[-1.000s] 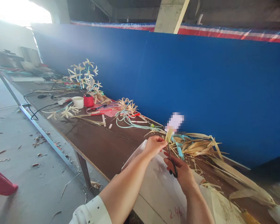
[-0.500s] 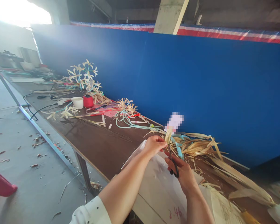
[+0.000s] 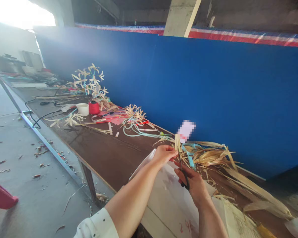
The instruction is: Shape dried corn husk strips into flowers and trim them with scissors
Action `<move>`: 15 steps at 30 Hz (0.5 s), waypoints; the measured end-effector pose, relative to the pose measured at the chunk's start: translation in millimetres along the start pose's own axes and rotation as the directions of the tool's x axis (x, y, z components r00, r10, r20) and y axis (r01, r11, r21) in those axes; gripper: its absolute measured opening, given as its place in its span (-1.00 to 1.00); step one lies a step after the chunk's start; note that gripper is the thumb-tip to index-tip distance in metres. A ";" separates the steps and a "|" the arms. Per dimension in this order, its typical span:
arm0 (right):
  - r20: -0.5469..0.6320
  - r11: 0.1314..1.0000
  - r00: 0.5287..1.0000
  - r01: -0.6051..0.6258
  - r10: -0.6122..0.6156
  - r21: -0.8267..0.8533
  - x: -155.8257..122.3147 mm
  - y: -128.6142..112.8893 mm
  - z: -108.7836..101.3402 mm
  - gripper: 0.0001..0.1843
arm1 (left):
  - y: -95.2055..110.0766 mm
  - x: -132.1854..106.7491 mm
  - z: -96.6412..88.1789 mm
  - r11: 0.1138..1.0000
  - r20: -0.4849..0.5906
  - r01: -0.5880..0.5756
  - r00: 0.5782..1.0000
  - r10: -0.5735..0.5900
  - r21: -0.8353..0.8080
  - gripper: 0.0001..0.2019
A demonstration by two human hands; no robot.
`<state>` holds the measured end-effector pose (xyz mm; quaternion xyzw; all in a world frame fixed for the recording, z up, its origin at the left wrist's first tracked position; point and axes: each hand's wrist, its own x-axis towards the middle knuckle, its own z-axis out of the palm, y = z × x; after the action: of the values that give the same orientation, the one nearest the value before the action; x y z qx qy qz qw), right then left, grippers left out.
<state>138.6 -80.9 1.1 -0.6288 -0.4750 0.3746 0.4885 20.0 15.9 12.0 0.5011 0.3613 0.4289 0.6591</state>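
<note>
My left hand [image 3: 164,154] is closed in a pinch on a small pale straw strip [image 3: 177,142] that stands up from its fingertips. My right hand [image 3: 191,181] grips black-handled scissors [image 3: 182,170], whose blades point up at the base of the strip. Both hands hover over a white board [image 3: 173,201] lying on the brown table [image 3: 106,155]. Just behind them lies a heap of dried husk leaves with blue ribbon [image 3: 208,155].
Along the table to the left are straw flowers [image 3: 89,81], a red spool [image 3: 94,107], a white cup [image 3: 83,108], black cables [image 3: 39,115] and pale blue strips [image 3: 136,130]. A blue wall panel [image 3: 213,86] backs the table. Scraps litter the floor at left.
The straw strip has turned slightly in my left fingers and now stands more upright. Both hands stay in nearly the same place.
</note>
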 end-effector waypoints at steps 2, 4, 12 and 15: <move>0.002 1.000 1.000 0.005 -0.005 -0.009 0.7 1.1 -0.7 -0.49 | -1.3 0.9 0.1 1.000 0.004 -0.007 1.000 0.007 -0.015 -0.86; 0.005 1.000 1.000 0.011 -0.011 -0.018 0.7 1.0 -1.1 -0.49 | -3.1 2.6 0.1 1.000 0.001 -0.018 1.000 0.018 -0.020 -0.87; -0.009 1.000 1.000 0.006 -0.007 -0.016 -0.3 0.0 -1.0 -0.49 | -6.6 6.7 -1.5 1.000 0.014 -0.023 1.000 0.023 -0.015 -0.86; -0.011 1.000 1.000 0.002 -0.002 -0.011 0.5 1.1 -1.1 -0.49 | -7.2 6.3 -1.4 1.000 0.019 -0.026 0.999 0.027 -0.014 -0.86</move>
<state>140.0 -80.8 0.3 -0.6331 -0.4751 0.3681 0.4877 22.6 21.2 4.4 0.5053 0.3452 0.4352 0.6604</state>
